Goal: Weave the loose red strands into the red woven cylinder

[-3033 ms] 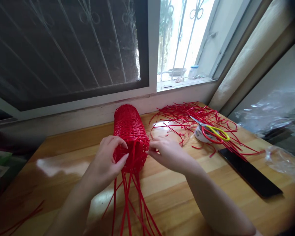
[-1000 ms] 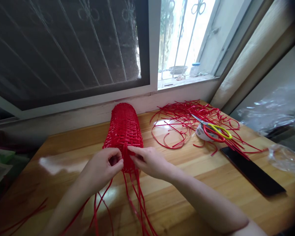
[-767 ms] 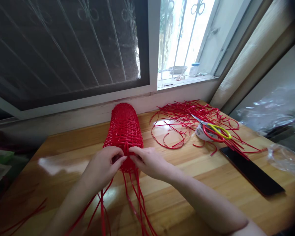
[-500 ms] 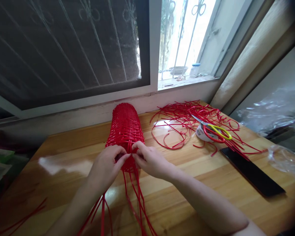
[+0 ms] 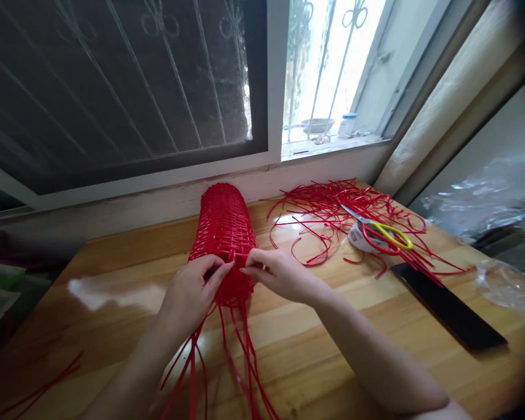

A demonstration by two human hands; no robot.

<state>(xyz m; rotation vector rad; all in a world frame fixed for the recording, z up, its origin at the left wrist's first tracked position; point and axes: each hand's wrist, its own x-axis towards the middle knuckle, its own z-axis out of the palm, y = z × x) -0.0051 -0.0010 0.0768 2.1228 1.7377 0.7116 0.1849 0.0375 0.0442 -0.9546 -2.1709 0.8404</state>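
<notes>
A red woven basket [image 5: 224,224] lies on its side on the wooden table, its mouth towards me. Several long red strands [image 5: 245,350] hang from its rim towards the table's near side. At the left of the rim, my left hand [image 5: 199,286] is closed, thumb and fingertips pinching a strand at the edge. My right hand [image 5: 284,274] is at the right of the rim, thumb and index finger closed on a red strand there. The fingers partly cover the basket's mouth.
To the right, red and yellow handled scissors [image 5: 387,236] rest on a white roll [image 5: 357,238], beside a heap of red strands [image 5: 328,201]. A black flat slab [image 5: 450,306] lies nearer. Clear plastic [image 5: 507,289] sits at the right edge. Behind the table is a window [image 5: 332,76].
The basket has turned since the earliest frame, its mouth now more covered. Over the last half second my right hand has moved slightly up and right, away from my left hand.
</notes>
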